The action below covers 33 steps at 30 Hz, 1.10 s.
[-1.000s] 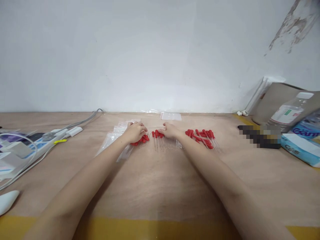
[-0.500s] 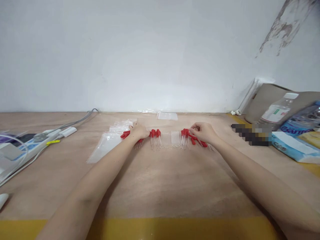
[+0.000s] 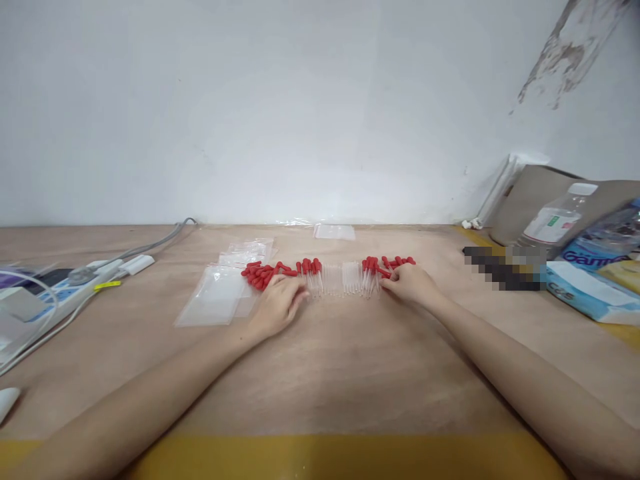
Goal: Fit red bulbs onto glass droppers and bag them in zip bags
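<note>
A row of clear thin tubes (image 3: 333, 280) lies across the table, with red-bulbed droppers (image 3: 309, 266) at its left end and more red-bulbed droppers (image 3: 369, 265) at its right. My left hand (image 3: 280, 303) rests at the lower left of this row, its fingers bent together beside the dropper stems; what they hold is hidden. A heap of red bulbs (image 3: 259, 275) shows just behind it. My right hand (image 3: 411, 283) pinches at the stem of a dropper by the row's right end. Other red bulbs (image 3: 399, 261) lie behind that hand, their stems hidden.
Clear zip bags (image 3: 207, 300) lie to the left, and another flat bag (image 3: 335, 231) is by the wall. A power strip (image 3: 60, 293) with cables stands far left. On the right are a tissue pack (image 3: 590, 290), a plastic bottle (image 3: 553, 223) and a blurred dark object (image 3: 493, 267).
My left hand has come down toward me, uncovering the red bulbs on the left. My right hand has lowered slightly, with its fingertips now at the dropper stems.
</note>
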Each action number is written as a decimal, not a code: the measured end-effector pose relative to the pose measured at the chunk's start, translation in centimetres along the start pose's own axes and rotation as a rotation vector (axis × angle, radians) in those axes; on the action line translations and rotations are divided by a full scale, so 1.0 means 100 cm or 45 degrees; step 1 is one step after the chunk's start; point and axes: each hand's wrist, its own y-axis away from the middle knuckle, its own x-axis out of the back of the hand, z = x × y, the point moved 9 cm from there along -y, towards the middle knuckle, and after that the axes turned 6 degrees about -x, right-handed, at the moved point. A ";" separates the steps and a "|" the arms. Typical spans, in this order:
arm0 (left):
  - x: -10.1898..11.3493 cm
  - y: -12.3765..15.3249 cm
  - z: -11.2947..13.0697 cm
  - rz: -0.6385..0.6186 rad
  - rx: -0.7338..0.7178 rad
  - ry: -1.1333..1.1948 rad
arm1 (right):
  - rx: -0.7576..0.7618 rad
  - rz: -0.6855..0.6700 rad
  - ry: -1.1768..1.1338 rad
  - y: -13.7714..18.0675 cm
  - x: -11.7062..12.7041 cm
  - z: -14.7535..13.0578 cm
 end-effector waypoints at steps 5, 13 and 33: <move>-0.004 0.010 0.004 0.030 0.057 0.038 | -0.143 -0.118 0.021 0.000 0.013 0.010; -0.004 0.002 0.015 -0.020 0.012 0.034 | 0.536 0.018 -0.806 0.049 0.006 -0.074; -0.012 0.003 0.026 0.006 -0.113 0.086 | 0.823 -0.025 -0.937 0.075 -0.027 -0.103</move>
